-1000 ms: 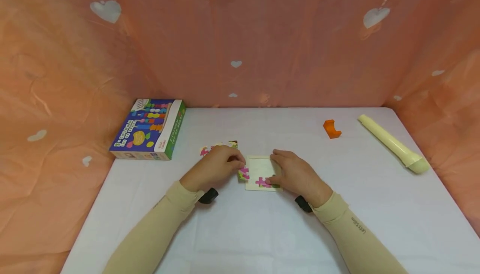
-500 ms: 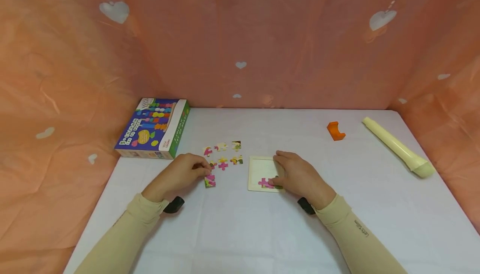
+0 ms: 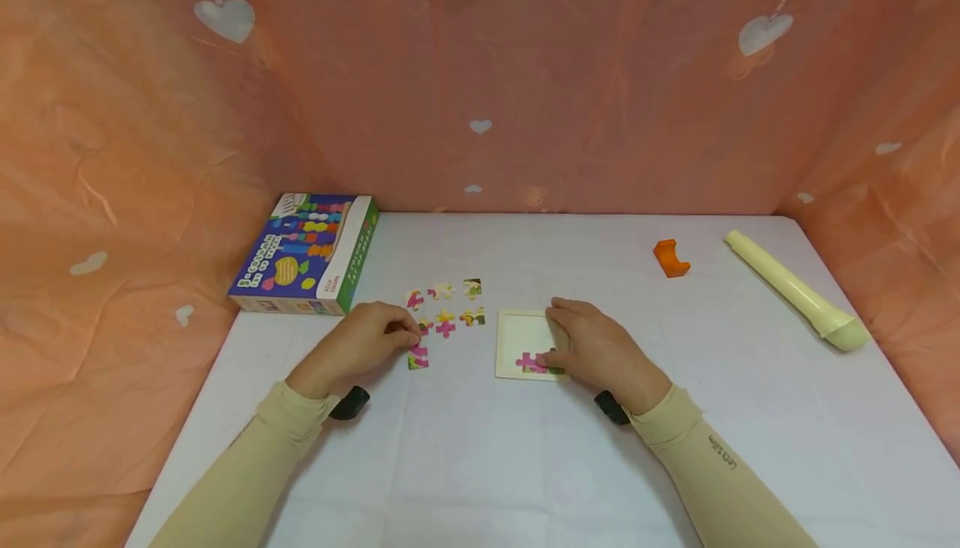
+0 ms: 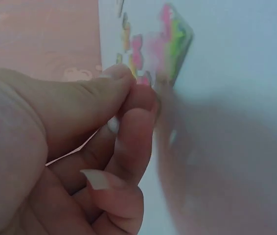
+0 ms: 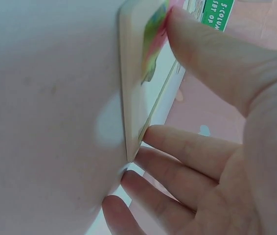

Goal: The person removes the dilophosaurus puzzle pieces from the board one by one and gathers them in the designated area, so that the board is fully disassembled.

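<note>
My left hand point(image 3: 362, 343) pinches with thumb and forefinger at the upper edge of a pink and green jigsaw piece point(image 3: 417, 358), left of the tray. Its other fingers curl inward in the left wrist view, where the piece point(image 4: 177, 46) shows blurred beyond the fingertips. My right hand point(image 3: 603, 352) holds a shallow cream puzzle tray point(image 3: 513, 331) by its right side. In the right wrist view the thumb point(image 5: 197, 46) presses on pink and green pieces point(image 5: 153, 44) inside the tray, while fingertips lie along its outer edge.
Several loose jigsaw pieces point(image 3: 446, 325) lie in rows beside the left hand. Behind them stands a blue and green game box point(image 3: 300, 252). An orange notched block point(image 3: 670, 258) and a pale yellow stick with a rounded end point(image 3: 795, 289) lie at the right on the white table.
My left hand has moved from the tray's left edge back leftward with the piece, beside the loose pieces, then barely shifted. The right hand has kept its hold on the tray.
</note>
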`<act>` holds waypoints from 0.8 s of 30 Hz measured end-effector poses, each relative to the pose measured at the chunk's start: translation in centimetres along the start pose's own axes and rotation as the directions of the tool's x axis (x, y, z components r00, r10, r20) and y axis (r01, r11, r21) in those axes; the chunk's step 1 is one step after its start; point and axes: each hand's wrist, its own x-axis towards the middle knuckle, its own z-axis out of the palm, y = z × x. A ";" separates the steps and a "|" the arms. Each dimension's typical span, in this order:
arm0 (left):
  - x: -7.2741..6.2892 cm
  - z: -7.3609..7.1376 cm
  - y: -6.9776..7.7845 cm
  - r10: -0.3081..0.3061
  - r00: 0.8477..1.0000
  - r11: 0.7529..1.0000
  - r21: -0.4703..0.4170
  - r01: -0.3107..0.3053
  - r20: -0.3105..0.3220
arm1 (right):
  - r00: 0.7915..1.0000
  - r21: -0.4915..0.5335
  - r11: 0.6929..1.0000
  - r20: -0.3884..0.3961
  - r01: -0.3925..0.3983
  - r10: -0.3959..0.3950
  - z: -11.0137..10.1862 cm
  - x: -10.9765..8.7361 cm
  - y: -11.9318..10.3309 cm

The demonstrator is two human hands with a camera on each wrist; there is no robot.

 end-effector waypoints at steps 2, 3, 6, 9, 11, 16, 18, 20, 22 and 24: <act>-0.1 -0.1 0.3 -0.023 1.000 0.999 -0.027 0.023 -0.011 | 1.000 0.001 1.000 -0.001 0.003 -0.003 0.0 0.0 0.0; -0.2 -0.2 0.6 -0.038 0.999 0.998 -0.040 0.037 -0.016 | 1.000 -0.001 1.000 -0.001 0.005 -0.005 0.0 0.0 0.0; 0.2 0.1 1.6 -0.061 0.998 0.995 -0.081 0.060 -0.011 | 1.000 -0.008 1.000 -0.001 0.006 -0.006 0.0 0.0 0.0; 1.2 1.1 3.1 0.010 1.000 0.999 -0.036 -0.010 -0.005 | 1.000 -0.011 1.000 -0.002 0.005 -0.005 -0.1 0.0 0.0; 2.2 2.1 4.4 0.096 0.995 0.995 0.016 -0.096 0.003 | 1.000 -0.003 1.000 0.002 0.001 -0.001 -0.1 -0.1 0.1; 4.4 5.1 7.4 0.242 0.968 0.965 0.088 -0.248 0.073 | 0.999 0.030 0.999 0.035 0.012 -0.013 -0.5 -0.1 0.4; 5.0 6.1 8.4 0.248 0.962 0.964 0.074 -0.256 0.112 | 0.998 0.040 0.999 0.052 0.024 -0.026 -0.8 0.0 0.7; 5.5 6.8 9.3 0.245 0.960 0.965 0.061 -0.255 0.139 | 0.997 0.054 0.997 0.063 0.050 -0.054 -1.0 0.0 1.0; 5.9 7.3 10.0 0.237 0.959 0.966 0.066 -0.249 0.156 | 0.995 0.082 0.995 0.080 0.059 -0.066 -1.2 0.0 1.3; 6.1 7.7 10.4 0.222 0.960 0.967 0.085 -0.239 0.169 | 0.993 0.113 0.991 0.088 0.070 -0.080 -1.3 0.0 1.5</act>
